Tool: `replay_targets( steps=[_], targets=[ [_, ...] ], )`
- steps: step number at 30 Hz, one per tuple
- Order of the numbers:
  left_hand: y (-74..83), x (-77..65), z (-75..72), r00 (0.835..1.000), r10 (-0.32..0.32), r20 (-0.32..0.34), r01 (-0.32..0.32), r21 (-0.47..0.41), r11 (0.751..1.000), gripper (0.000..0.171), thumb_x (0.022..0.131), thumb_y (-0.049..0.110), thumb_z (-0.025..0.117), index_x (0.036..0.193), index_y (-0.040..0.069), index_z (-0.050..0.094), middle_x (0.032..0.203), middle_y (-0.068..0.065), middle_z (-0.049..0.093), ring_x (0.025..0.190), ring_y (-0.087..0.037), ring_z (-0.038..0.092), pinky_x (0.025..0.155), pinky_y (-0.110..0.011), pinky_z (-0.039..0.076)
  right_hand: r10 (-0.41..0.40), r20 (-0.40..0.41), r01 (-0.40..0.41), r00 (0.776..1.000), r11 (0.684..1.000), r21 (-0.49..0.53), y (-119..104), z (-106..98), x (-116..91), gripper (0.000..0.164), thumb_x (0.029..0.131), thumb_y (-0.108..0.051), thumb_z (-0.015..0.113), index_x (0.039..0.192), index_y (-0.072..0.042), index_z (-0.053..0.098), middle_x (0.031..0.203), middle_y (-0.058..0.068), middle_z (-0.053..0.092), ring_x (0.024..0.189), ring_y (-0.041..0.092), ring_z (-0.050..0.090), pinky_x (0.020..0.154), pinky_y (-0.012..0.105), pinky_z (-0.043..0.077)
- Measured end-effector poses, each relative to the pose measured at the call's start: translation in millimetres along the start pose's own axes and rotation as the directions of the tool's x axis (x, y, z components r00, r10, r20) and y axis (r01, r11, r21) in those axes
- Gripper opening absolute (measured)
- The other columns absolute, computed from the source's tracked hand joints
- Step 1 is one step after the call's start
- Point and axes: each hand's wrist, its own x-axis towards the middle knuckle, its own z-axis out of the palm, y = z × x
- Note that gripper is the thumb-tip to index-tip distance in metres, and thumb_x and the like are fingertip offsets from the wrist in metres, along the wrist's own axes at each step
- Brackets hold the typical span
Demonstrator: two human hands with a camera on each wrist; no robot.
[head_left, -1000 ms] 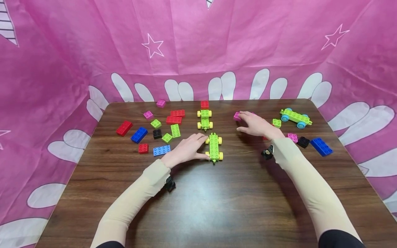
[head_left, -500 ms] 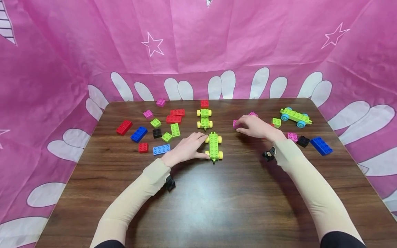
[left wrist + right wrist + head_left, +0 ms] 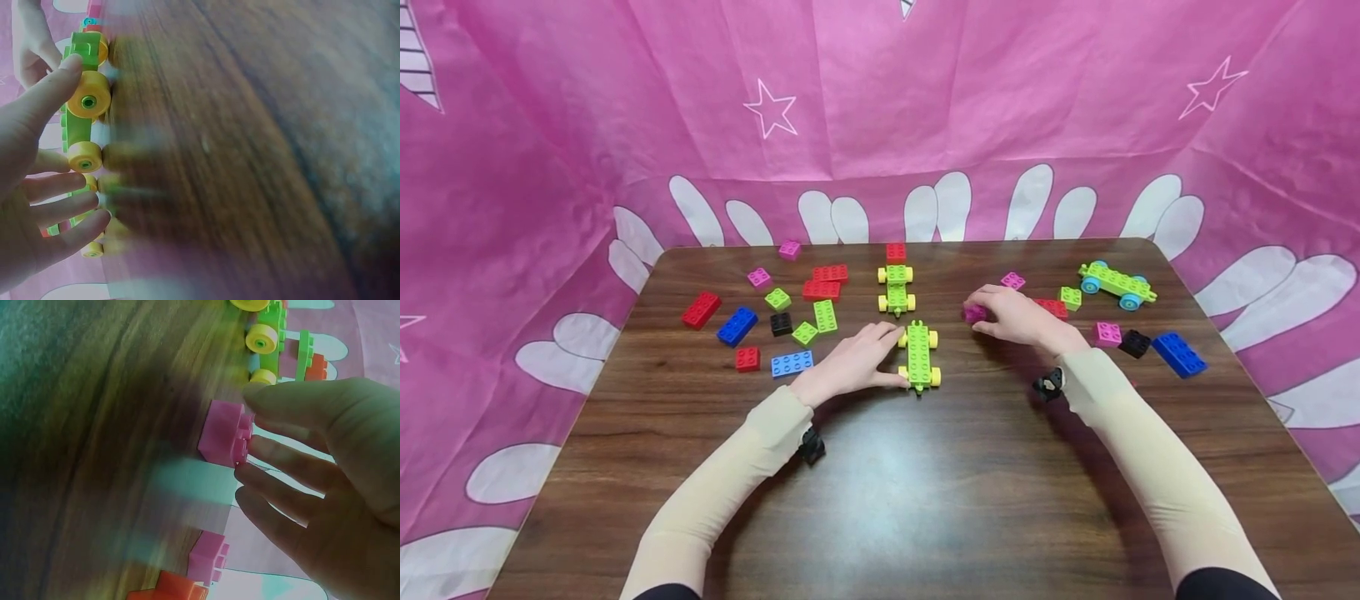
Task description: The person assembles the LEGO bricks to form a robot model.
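In the head view my left hand lies beside a lime-green toy car base with yellow wheels. Its thumb touches the near end and the index finger reaches the far wheel. The left wrist view shows the other fingers spread straight along the base. To the right, my right hand bends over a pink 2x2 building brick. Thumb and fingertips hold that brick by its studded top in the right wrist view. Whether the brick touches the table cannot be told.
A second green base on yellow wheels stands beyond, a red brick behind it. Several loose bricks lie at left, among them a light-blue one. At right are a blue-wheeled base, a red brick and a blue brick.
My right hand has come down onto the pink brick and drawn it nearer to me, uncovering another pink brick and a red one behind. The left hand stays in place.
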Motion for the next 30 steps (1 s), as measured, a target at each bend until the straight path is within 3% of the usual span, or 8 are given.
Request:
replay_targets(
  steps=[7,16,30],
  targets=[
    [0.6,0.0,-1.4,1.0,-0.011,0.003,0.011,-0.012,1.0,0.087,0.079,0.06,0.062,0.143,0.006,0.037,0.141,-0.009,0.044,0.124,-0.023,0.047,0.097,-0.04,0.048,0.013,-0.014,-0.013,1.0,1.0,-0.005,1,3,-3,0.047,0.077,-0.012,0.075,0.121,-0.005,0.059,0.118,0.013,0.059,0.111,0.028,0.056,0.096,0.048,0.047],
    [0.7,-1.8,-2.5,1.0,-0.01,0.003,0.01,-0.032,0.999,0.086,0.079,0.058,0.064,0.143,0.007,0.038,0.142,-0.008,0.043,0.125,-0.023,0.047,0.096,-0.042,0.048,0.11,-0.049,-0.11,0.993,0.994,-0.002,2,8,-6,0.04,0.08,-0.024,0.073,0.113,-0.003,0.064,0.11,0.014,0.063,0.104,0.029,0.059,0.092,0.047,0.049],
    [-1.0,-0.8,-5.6,0.999,-0.001,0.035,0.002,-0.029,1.0,0.085,0.078,0.056,0.067,0.142,0.008,0.039,0.146,-0.005,0.04,0.13,-0.022,0.042,0.098,-0.041,0.047,0.064,-0.068,-0.058,0.996,0.994,0.094,2,14,-6,0.034,0.081,-0.02,0.073,0.11,-0.006,0.065,0.107,0.012,0.067,0.098,0.024,0.062,0.089,0.043,0.051]
  ],
)
